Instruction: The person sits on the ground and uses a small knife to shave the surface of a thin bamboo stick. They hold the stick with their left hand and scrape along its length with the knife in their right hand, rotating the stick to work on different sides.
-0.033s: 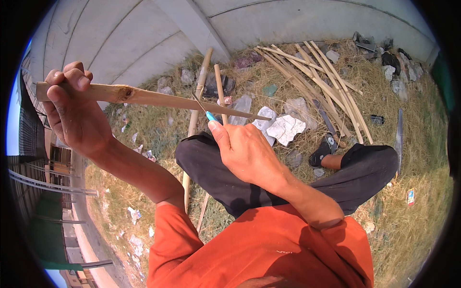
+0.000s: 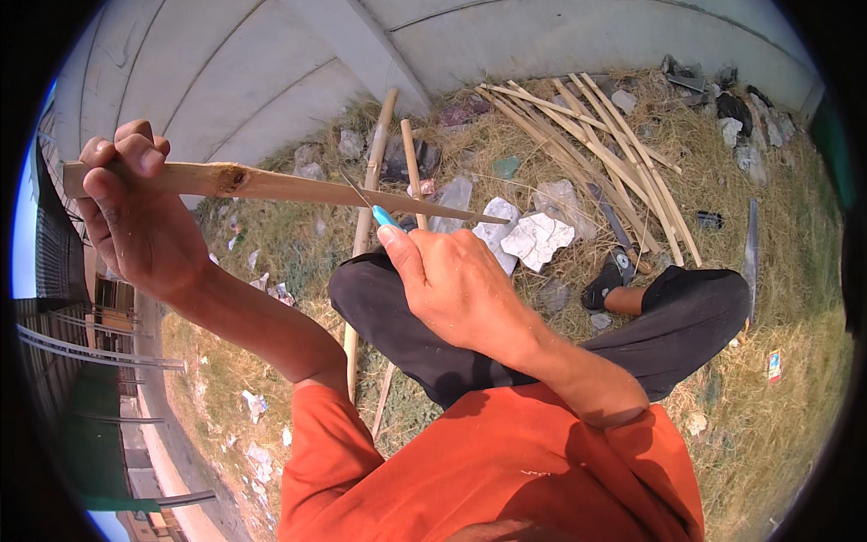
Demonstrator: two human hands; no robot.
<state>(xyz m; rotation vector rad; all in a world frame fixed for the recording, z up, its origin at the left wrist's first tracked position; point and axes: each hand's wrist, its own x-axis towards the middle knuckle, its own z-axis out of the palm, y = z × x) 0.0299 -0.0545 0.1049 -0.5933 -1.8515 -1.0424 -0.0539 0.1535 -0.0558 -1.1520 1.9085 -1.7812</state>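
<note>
A long, flat bamboo strip with a dark knot near its left end slants across in front of me, narrowing to the right. My left hand grips its wide left end between thumb and fingers, raised at the left. My right hand is closed round the light-blue handle of a knife, most of which the fingers hide. The thin blade points up and left and meets the strip around mid-length. Past my right hand, the strip's thin tip reaches toward pale stones.
Split bamboo strips lie in a pile on dry grass. Two round poles stand beside my bent left leg. A dark-bladed knife rests by my right foot, near white stones. A long metal blade lies farther right. Behind rises a concrete wall.
My right hand and the knife have shifted slightly left along the strip. My left hand has moved a little left with the strip's end.
</note>
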